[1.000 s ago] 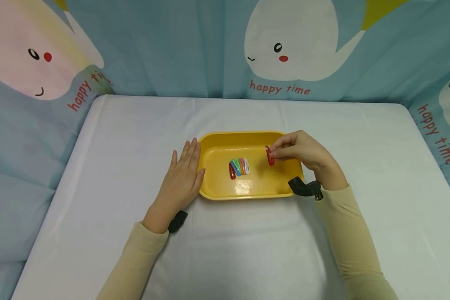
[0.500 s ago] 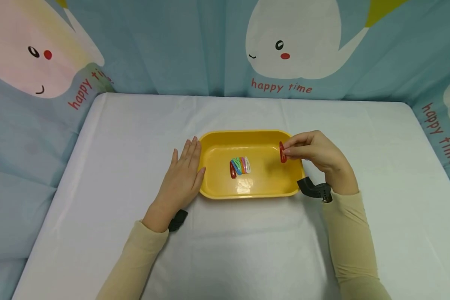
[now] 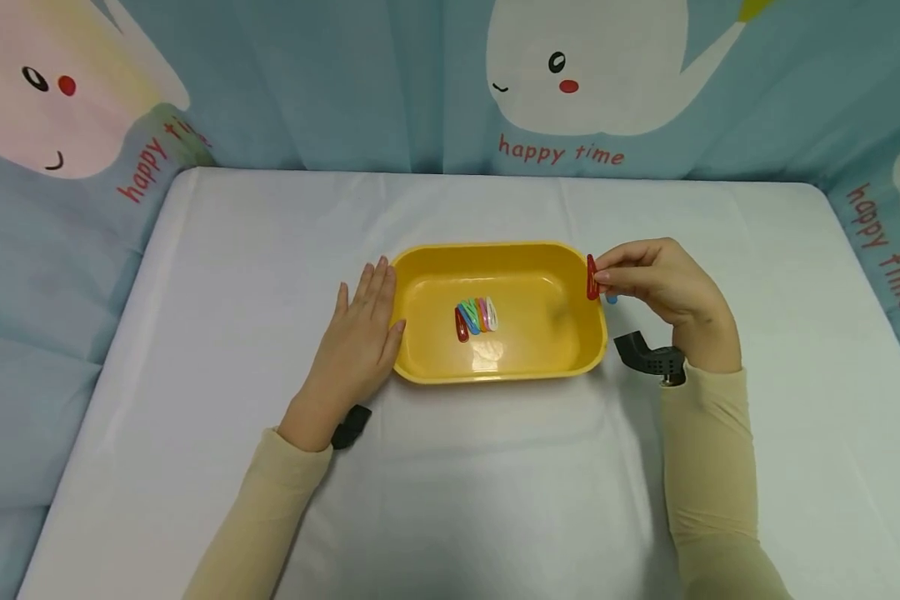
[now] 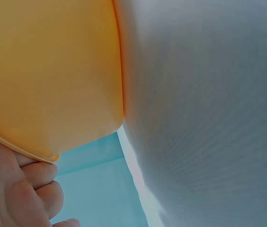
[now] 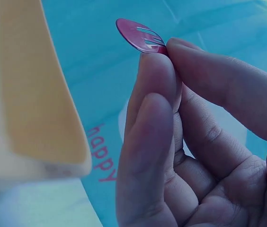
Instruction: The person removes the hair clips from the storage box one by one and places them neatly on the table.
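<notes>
My right hand [image 3: 671, 283] pinches a red hair clip [image 3: 592, 277] between thumb and fingertips, over the right rim of the yellow tray [image 3: 562, 358]. In the right wrist view the clip [image 5: 140, 35] juts out past the fingertips. Inside the tray, left of its middle, several hair clips [image 3: 476, 315] lie side by side in a row, with a red one [image 3: 461, 326] at the left end. My left hand [image 3: 354, 342] rests against the tray's left rim with its fingers straight. In the left wrist view, its fingers [image 4: 39, 175] touch the tray's rim.
A small blue thing [image 3: 611, 299] shows below my right fingers, just outside the tray's right side; the hand covers most of it. A white cloth [image 3: 480, 483] covers the table. Blue curtains [image 3: 345, 92] with printed whales stand along the back and sides.
My right hand has carried the red hair clip rightward, from above the tray's inside to its right rim. The left hand stays at the tray's left rim. The head view has shifted slightly.
</notes>
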`<control>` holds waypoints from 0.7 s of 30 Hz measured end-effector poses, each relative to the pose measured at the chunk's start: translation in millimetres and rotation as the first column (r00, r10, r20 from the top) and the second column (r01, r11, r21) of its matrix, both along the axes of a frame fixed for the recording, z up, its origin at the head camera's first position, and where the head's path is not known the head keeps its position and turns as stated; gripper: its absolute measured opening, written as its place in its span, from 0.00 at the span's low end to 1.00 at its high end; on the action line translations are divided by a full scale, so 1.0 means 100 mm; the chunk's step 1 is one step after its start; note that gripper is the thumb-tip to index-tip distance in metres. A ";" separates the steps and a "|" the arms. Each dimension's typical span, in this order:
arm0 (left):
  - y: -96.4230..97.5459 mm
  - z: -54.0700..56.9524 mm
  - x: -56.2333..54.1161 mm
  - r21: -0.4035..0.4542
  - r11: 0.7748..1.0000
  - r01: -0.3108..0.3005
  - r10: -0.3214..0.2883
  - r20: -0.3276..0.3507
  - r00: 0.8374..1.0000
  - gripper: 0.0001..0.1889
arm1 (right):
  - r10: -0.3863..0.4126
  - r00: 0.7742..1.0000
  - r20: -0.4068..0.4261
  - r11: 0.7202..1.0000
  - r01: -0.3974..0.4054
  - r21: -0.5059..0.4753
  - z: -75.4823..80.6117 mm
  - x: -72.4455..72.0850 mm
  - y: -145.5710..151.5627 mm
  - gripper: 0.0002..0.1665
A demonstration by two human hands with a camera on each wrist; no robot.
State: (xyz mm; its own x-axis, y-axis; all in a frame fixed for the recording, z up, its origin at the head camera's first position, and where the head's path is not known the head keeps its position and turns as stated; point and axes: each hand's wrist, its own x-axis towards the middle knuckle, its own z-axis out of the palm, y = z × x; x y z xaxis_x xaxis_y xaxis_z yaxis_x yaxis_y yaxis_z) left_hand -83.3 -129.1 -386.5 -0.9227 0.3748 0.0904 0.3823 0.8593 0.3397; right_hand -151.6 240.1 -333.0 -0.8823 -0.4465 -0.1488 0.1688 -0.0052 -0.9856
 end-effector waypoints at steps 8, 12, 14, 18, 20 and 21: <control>-0.02 0.02 0.00 0.001 1.000 -0.006 0.006 -0.001 1.000 0.33 | -0.053 0.996 0.066 0.992 0.060 -0.108 0.00 -0.02 0.10 0.15; -0.02 0.01 0.00 -0.001 1.000 -0.003 0.003 -0.011 1.000 0.33 | -0.072 0.992 0.106 0.991 0.083 -0.108 -0.03 -0.05 0.16 0.14; -0.01 0.00 -0.01 0.004 1.000 0.000 0.000 -0.015 1.000 0.33 | -0.083 0.990 0.118 0.990 0.095 -0.102 -0.05 -0.06 0.19 0.13; 0.00 -0.01 -0.02 0.012 1.000 0.003 -0.003 -0.019 1.000 0.33 | -0.107 0.986 0.129 0.989 0.118 -0.086 -0.09 -0.07 0.25 0.13; 0.00 -0.01 -0.02 0.013 1.000 0.004 -0.003 -0.020 1.000 0.33 | -0.117 0.984 0.136 0.988 0.129 -0.081 -0.12 -0.08 0.27 0.13; -0.01 -0.01 -0.02 0.014 1.000 0.004 -0.003 -0.021 1.000 0.33 | -0.123 0.983 0.137 0.988 0.134 -0.077 -0.12 -0.09 0.28 0.13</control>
State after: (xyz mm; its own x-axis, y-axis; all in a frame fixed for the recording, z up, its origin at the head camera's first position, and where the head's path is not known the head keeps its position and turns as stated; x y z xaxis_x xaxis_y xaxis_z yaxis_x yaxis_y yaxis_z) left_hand -85.1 -129.6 -387.3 -0.9192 0.3765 0.1153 0.3925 0.8532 0.3436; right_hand -160.2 268.6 -345.5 -0.9084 -0.3465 -0.2339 0.2898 -0.1187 -0.9497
